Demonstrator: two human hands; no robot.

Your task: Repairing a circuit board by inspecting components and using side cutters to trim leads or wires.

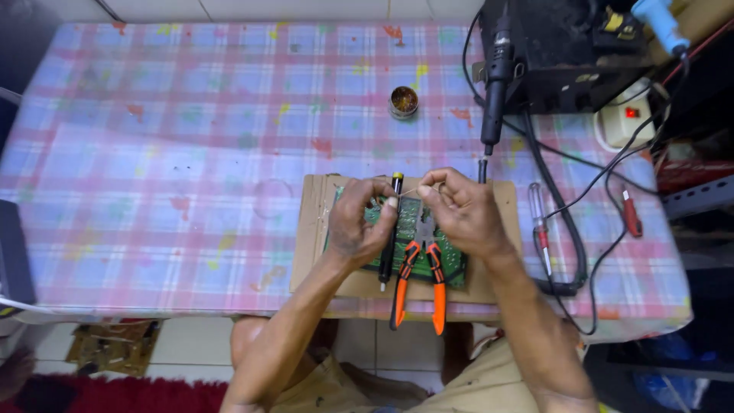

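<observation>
while the green circuit board [409, 229] is mostly hidden under both hands, the left hand [359, 222] and right hand [462, 214] pinch a thin wire [409, 192], hard to see, above it. orange pliers [419, 279] lie at six o'clock, a small round tin [404, 102] at twelve, a black station [566, 53] at one.

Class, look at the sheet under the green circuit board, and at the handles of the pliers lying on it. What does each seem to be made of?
The sheet looks like plain brown cardboard: matt, with rough, worn edges. The pliers' handles seem rubber or plastic sleeves, orange with black, over darker metal jaws; which of the two is unclear.
</observation>
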